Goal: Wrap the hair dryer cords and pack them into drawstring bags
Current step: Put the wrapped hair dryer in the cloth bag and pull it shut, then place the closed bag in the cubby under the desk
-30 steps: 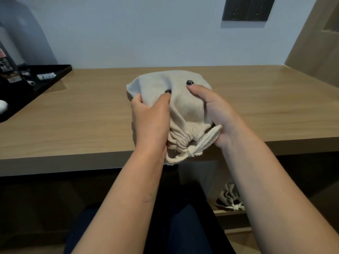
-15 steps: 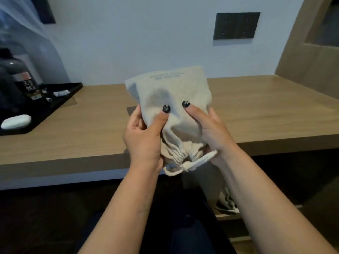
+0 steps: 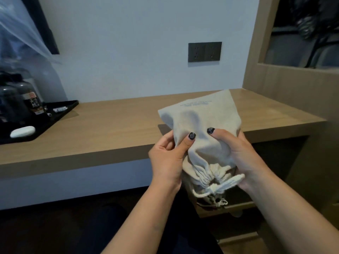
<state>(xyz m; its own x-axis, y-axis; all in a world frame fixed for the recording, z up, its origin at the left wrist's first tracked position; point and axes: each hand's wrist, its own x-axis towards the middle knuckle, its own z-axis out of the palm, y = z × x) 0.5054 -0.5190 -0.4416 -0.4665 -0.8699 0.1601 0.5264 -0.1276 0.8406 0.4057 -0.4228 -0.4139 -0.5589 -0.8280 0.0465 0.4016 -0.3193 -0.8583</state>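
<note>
A beige drawstring bag (image 3: 203, 118) is held in the air at the front edge of the wooden desk (image 3: 113, 123), its cinched mouth and white cord (image 3: 218, 184) pointing toward me. My left hand (image 3: 168, 158) grips its left side, thumb pressed on the cloth. My right hand (image 3: 236, 154) grips its right side and lower end. The bag bulges; whatever is inside is hidden. A second cinched beige bag (image 3: 215, 199) lies on a low shelf under the desk, mostly hidden behind the first.
A black tray (image 3: 45, 123) at the desk's left holds a dark kettle (image 3: 20, 99), a white bar (image 3: 23, 131) and small sachets. A dark socket panel (image 3: 204, 51) is on the wall. A wooden partition (image 3: 286, 92) rises at the right.
The bag has been lifted off the desk top and carried toward the right, both hands still gripping it. My head has turned left and up, bringing the tray and kettle into view.
</note>
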